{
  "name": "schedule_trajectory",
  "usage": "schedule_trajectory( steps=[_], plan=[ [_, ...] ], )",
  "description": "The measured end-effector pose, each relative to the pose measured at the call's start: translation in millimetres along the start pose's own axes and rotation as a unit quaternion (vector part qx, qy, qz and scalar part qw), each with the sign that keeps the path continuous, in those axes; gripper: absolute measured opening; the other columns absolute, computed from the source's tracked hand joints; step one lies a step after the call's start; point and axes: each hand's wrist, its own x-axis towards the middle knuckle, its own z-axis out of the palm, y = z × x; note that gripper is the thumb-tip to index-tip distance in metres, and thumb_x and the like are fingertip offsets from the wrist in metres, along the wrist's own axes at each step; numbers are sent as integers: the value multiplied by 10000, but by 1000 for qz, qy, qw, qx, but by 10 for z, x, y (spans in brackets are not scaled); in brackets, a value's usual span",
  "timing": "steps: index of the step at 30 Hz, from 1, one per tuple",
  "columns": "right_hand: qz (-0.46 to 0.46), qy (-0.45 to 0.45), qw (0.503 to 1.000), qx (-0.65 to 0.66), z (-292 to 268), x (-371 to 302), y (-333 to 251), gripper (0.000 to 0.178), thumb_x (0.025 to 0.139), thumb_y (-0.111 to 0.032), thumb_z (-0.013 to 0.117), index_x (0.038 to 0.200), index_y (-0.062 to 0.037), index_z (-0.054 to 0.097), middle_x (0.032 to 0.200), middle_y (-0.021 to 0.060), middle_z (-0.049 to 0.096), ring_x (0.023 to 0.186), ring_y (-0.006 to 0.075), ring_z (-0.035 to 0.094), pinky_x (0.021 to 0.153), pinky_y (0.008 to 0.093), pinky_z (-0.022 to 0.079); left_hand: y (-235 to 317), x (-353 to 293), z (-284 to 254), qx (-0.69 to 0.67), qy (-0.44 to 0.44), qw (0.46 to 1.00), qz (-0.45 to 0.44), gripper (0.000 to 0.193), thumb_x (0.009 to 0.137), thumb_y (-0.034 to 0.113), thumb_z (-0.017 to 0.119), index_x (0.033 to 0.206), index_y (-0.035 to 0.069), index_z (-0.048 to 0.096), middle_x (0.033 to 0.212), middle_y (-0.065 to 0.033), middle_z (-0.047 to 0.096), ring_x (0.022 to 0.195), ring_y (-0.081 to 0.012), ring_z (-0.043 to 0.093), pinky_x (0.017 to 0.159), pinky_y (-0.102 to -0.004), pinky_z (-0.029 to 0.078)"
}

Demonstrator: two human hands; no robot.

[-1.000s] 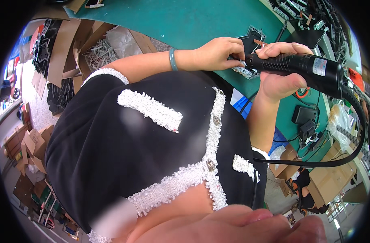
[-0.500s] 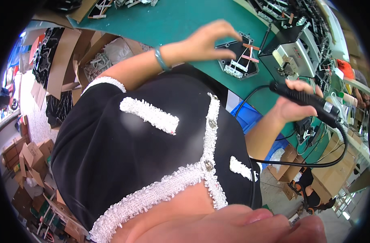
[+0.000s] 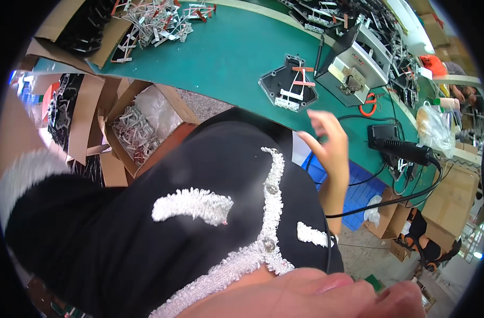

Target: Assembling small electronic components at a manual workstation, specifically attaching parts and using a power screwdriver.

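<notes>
Just past the table's front edge, my right hand (image 3: 331, 142) is raised with thumb and fingers apart, holding nothing. Closest to it on the green table lies a black plastic housing (image 3: 274, 80), with white metal strips and two copper-coloured bars (image 3: 304, 83) set on it. Farther right, a black corded hand tool (image 3: 403, 150), shaped like an electric screwdriver, lies with its end at a dark holder (image 3: 382, 132), out of my grasp. My left arm (image 3: 20, 127) reaches off at the left edge; its hand is out of view.
A silver-and-black boxy machine (image 3: 353, 71) stands behind the housing, with orange-handled scissors (image 3: 368, 107) beside it. Piled metal strips (image 3: 160, 22) lie at the far left. An open carton (image 3: 170, 100) holds more strips. A cable (image 3: 379, 204) crosses at the right.
My right hand has let go of the black corded tool and come left, away from it. My left hand has swung from beside the housing out of view leftward. The view has shifted.
</notes>
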Motion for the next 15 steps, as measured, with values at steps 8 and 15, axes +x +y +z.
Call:
schedule_trajectory(
  steps=[8, 15],
  plan=[
    [-83, 48, 979, -179, 452, 142, 529, 737, 578, -193, 852, 1271, -129, 610, 1339, 76, 560, 1196, 335, 523, 1009, 410, 443, 170, 678, -268, -2, -88, 989, 121, 299, 954, 165, 573, 1190, -17, 569, 1107, -122, 645, 1017, -205, 609, 906, -306, 489],
    [-112, 98, 979, -141, 634, 304, 381, 526, 615, -157, 843, 1112, -108, 676, 1148, 56, 658, 1037, 294, 584, 888, 380, 495, 360, 57, 412, -69, -147, 984, 68, 339, 952, 176, 567, 1234, -10, 549, 1104, -123, 640, 999, -192, 615, 887, -288, 496]
  ],
)
